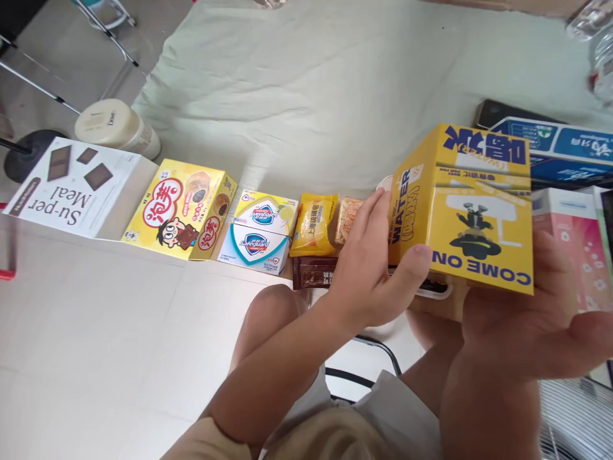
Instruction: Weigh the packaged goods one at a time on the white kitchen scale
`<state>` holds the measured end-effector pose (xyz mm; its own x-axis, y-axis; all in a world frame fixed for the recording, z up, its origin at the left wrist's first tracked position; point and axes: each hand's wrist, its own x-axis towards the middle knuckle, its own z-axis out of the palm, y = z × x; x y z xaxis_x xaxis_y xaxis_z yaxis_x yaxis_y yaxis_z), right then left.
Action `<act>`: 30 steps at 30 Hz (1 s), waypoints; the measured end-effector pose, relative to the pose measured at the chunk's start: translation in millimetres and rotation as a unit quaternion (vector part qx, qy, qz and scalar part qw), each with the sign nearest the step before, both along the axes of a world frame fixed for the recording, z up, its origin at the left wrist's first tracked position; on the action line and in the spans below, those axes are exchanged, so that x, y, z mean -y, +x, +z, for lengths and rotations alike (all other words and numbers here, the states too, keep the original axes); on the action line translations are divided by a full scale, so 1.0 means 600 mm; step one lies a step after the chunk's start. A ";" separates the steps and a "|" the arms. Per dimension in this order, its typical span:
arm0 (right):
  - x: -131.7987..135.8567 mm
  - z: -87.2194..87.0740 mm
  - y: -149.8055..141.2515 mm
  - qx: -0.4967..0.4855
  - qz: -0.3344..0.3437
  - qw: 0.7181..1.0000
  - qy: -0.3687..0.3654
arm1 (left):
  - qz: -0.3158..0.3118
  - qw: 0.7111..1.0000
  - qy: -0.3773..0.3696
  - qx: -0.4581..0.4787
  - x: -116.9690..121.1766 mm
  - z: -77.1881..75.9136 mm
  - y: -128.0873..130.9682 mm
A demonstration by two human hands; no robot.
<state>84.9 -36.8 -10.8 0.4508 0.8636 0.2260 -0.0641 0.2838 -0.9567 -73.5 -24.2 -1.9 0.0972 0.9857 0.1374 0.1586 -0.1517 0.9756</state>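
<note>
A yellow box (479, 223) is at the right of the frame, between the person's two hands, over the near edge of the cloth-covered worktop (306, 83). The left hand (366, 275) is wide, its fingers straight and together along the box's left side, its thumb spread out across the lower left corner. The right hand (541, 313) is on the box's lower right; its palm is open and its thumb juts toward the right edge of the frame, while part of its fingers is hidden behind the box. How firmly either hand bears on it cannot be told.

The broad face, printed "COME ON", looks up toward the viewer, with its lettering upside down, so the print's top points to the bottom of the frame. That face is longest from top to bottom, leaning slightly to the right; a crease crosses its upper part. The narrower "WATER" side faces left.

Just left of the left hand, partly covered by it, is a cream packet (347, 217), with a yellow packet (312, 223) beside it and a brown packet (313, 271) below. A blue box (560, 140) is beyond the yellow box at upper right, and a pink box (575, 236) is near the right hand.
</note>
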 end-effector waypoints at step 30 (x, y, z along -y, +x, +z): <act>-0.029 0.083 -0.082 0.081 0.098 0.992 -0.007 | -0.093 0.988 0.040 0.118 0.005 0.032 -0.052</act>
